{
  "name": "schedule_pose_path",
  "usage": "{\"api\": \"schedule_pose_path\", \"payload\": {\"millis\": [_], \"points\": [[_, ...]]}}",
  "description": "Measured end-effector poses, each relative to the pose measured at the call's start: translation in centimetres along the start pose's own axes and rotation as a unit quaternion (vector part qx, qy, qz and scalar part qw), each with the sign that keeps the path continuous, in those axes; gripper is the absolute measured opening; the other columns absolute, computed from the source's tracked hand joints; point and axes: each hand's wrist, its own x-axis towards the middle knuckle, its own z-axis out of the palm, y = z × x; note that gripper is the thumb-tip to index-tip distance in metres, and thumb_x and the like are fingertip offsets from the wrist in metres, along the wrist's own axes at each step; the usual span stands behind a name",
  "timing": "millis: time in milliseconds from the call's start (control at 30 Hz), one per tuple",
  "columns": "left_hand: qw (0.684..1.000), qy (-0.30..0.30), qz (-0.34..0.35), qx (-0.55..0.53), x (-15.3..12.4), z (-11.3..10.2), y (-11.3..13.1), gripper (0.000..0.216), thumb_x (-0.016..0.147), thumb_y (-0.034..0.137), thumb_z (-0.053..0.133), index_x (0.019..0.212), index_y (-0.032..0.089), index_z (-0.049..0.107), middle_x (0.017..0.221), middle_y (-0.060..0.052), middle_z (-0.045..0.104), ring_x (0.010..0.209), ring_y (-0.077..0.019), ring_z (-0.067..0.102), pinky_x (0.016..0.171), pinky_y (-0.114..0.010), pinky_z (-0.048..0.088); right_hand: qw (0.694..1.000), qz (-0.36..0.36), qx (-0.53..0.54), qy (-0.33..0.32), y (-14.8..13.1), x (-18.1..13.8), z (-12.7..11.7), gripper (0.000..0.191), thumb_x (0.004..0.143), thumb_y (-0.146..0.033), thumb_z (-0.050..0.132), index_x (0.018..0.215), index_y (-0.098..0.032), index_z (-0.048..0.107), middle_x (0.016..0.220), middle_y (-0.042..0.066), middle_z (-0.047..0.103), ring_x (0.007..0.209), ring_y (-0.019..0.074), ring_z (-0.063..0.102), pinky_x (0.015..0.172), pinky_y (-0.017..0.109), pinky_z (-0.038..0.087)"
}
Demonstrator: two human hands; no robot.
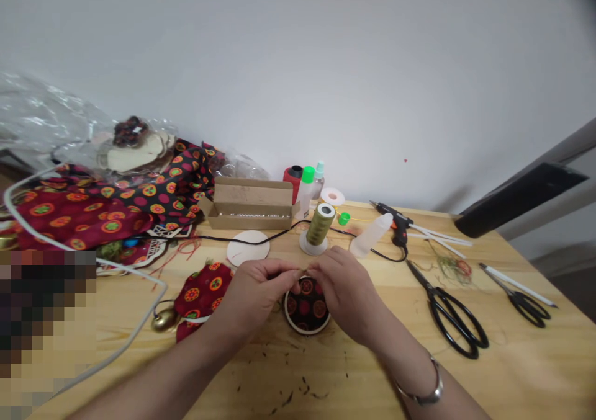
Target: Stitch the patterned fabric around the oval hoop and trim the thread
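Observation:
A small round piece of dark patterned fabric with a white rim (306, 311) is between my hands, over the table. My left hand (265, 286) is closed, its thumb and forefinger pinched at the top of the rim. From the other side my right hand (342, 290) pinches the same spot, its fingers bent over the edge. Any small thing between the fingertips is hidden. Just left lies a red patterned fabric piece (205, 290) with a brass bell (165, 319). Behind the hands stands a spool of olive thread (320, 224).
Black scissors (449, 314), smaller scissors (524, 305) and a glue gun (395, 221) lie on the right. A cardboard box (251, 212), a white disc (248, 248) and a translucent bottle (372, 236) stand or lie behind. Patterned cloth (93, 212) is heaped left; a black cable crosses.

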Motion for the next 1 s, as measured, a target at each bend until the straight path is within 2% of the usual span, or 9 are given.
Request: {"api": "schedule_pose_path", "payload": {"millis": [100, 167, 233, 300, 400, 533, 667, 800, 1000], "points": [[1.000, 0.003, -0.010, -0.002, 0.0, -0.1, 0.0, 0.019, 0.069, 0.027, 0.064, 0.054, 0.017, 0.068, 0.046, 0.005, 0.056, 0.045, -0.0084, 0.043, 0.049, -0.019, 0.035, 0.998, 0.058, 0.001, 0.010, 0.3, 0.1, 0.0, 0.021, 0.086, -0.013, 0.045, 0.071, -0.017, 0.061, 0.070, 0.006, 0.061, 0.069, 0.0176, 0.052, 0.063, 0.029, 0.041], [1.000, 0.012, -0.023, -0.005, 0.1, -0.1, 0.0, 0.020, 0.069, 0.029, 0.064, 0.054, 0.017, 0.067, 0.040, 0.007, 0.048, 0.039, -0.0066, 0.035, 0.044, -0.020, 0.029, 0.993, 0.076, 0.017, 0.086, 0.5, 0.1, 0.0, 0.019, 0.087, -0.013, 0.043, 0.084, -0.017, 0.062, 0.081, 0.008, 0.064, 0.077, 0.0197, 0.056, 0.070, 0.033, 0.044], [0.999, 0.014, -0.040, -0.019, 0.1, -0.1, 0.0, 0.020, 0.068, 0.031, 0.065, 0.054, 0.017, 0.067, 0.036, 0.008, 0.041, 0.036, -0.0055, 0.027, 0.041, -0.020, 0.024, 0.981, 0.045, 0.040, 0.185, 0.6, 0.0, -0.2, 0.021, 0.087, -0.011, 0.042, 0.096, -0.017, 0.060, 0.094, 0.011, 0.064, 0.091, 0.0214, 0.057, 0.081, 0.038, 0.045], [0.998, 0.006, -0.054, -0.045, 0.1, -0.1, 0.1, 0.020, 0.068, 0.030, 0.066, 0.054, 0.016, 0.067, 0.034, 0.009, 0.037, 0.035, -0.0047, 0.023, 0.039, -0.020, 0.020, 0.969, -0.026, 0.073, 0.235, 0.3, -0.2, -0.3, 0.021, 0.085, -0.009, 0.045, 0.100, -0.018, 0.058, 0.102, 0.011, 0.062, 0.100, 0.0214, 0.055, 0.089, 0.041, 0.043], [0.994, -0.007, -0.063, -0.085, 0.1, 0.0, 0.0, 0.017, 0.067, 0.029, 0.067, 0.056, 0.016, 0.068, 0.034, 0.009, 0.038, 0.034, -0.0041, 0.024, 0.039, -0.020, 0.020, 0.967, -0.105, 0.130, 0.194, -0.2, -0.3, -0.2, 0.020, 0.081, -0.007, 0.054, 0.096, -0.019, 0.059, 0.106, 0.010, 0.061, 0.102, 0.0202, 0.055, 0.091, 0.040, 0.045], [0.988, -0.029, -0.050, -0.145, 0.2, 0.1, -0.5, 0.009, 0.065, 0.026, 0.070, 0.065, 0.017, 0.073, 0.046, 0.005, 0.057, 0.043, -0.0057, 0.042, 0.044, -0.018, 0.031, 0.968, -0.150, 0.152, 0.134, -0.4, -0.3, 0.2, 0.019, 0.082, -0.008, 0.054, 0.094, -0.020, 0.061, 0.106, 0.007, 0.062, 0.102, 0.0195, 0.054, 0.093, 0.041, 0.045], [0.980, -0.043, -0.054, -0.189, 0.2, 0.0, -0.9, 0.009, 0.065, 0.022, 0.071, 0.071, 0.018, 0.076, 0.057, 0.001, 0.067, 0.058, -0.0106, 0.057, 0.053, -0.018, 0.041, 0.969, -0.166, 0.151, 0.105, -0.2, -0.3, 0.3, 0.019, 0.083, -0.009, 0.054, 0.095, -0.021, 0.062, 0.109, 0.007, 0.061, 0.105, 0.0199, 0.052, 0.093, 0.040, 0.045], [0.974, -0.052, -0.065, -0.212, 0.4, 0.0, -1.2, 0.012, 0.067, 0.020, 0.070, 0.077, 0.018, 0.076, 0.065, -0.001, 0.071, 0.062, -0.0109, 0.060, 0.056, -0.017, 0.044, 0.972, -0.167, 0.157, 0.057, -0.3, -0.5, 0.1, 0.020, 0.084, -0.011, 0.053, 0.100, -0.019, 0.061, 0.115, 0.009, 0.057, 0.107, 0.0187, 0.051, 0.092, 0.037, 0.046], [0.962, -0.072, -0.078, -0.251, 0.4, 0.2, -1.4, 0.015, 0.068, 0.022, 0.071, 0.082, 0.017, 0.076, 0.070, -0.004, 0.073, 0.065, -0.0132, 0.064, 0.061, -0.020, 0.049, 0.974, -0.184, 0.118, 0.051, -0.6, -0.6, 0.3, 0.017, 0.084, -0.009, 0.050, 0.096, -0.016, 0.060, 0.113, 0.012, 0.058, 0.102, 0.0177, 0.055, 0.087, 0.033, 0.048]]}}
